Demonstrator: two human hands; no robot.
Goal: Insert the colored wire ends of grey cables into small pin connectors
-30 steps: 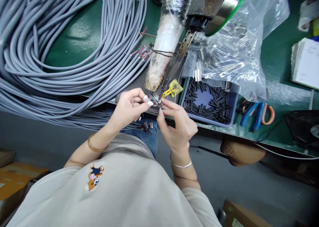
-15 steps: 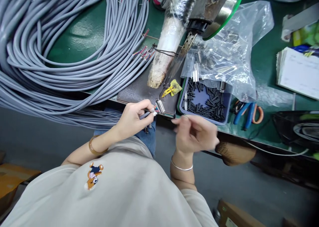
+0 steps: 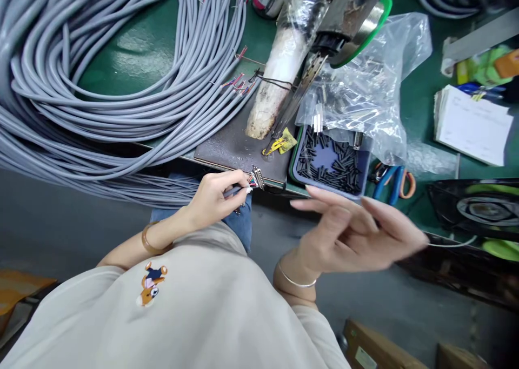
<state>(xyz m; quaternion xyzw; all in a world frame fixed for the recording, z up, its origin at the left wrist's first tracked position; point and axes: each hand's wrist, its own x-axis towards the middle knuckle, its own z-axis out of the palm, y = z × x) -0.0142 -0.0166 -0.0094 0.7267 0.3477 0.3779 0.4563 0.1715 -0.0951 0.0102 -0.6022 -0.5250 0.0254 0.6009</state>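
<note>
My left hand [image 3: 221, 196] pinches the end of a grey cable [image 3: 232, 191] at the bench's front edge. Coloured wires run from that cable into a metal multi-pin connector [image 3: 257, 178], which sticks out just past my fingertips. To the right, my right hand [image 3: 352, 228] is raised in front of the bench with its fingers apart, and I see nothing in it. A blue tray [image 3: 367, 180] of short black tubes [image 3: 344, 166] lies just beyond that hand.
Many grey cables [image 3: 121, 131] are coiled at left. A wrapped white post [image 3: 270, 99] and a soldering iron [image 3: 298, 96] reach down over a dark mat [image 3: 227, 147]. Right of them are a plastic bag [image 3: 365, 82], blue-handled pliers [image 3: 389, 182] and a paper pad [image 3: 472, 123].
My right hand has moved right, away from the connector, and its fingers have spread from a loose pinch. The connector in my left hand has tilted slightly. The view has shifted a little.
</note>
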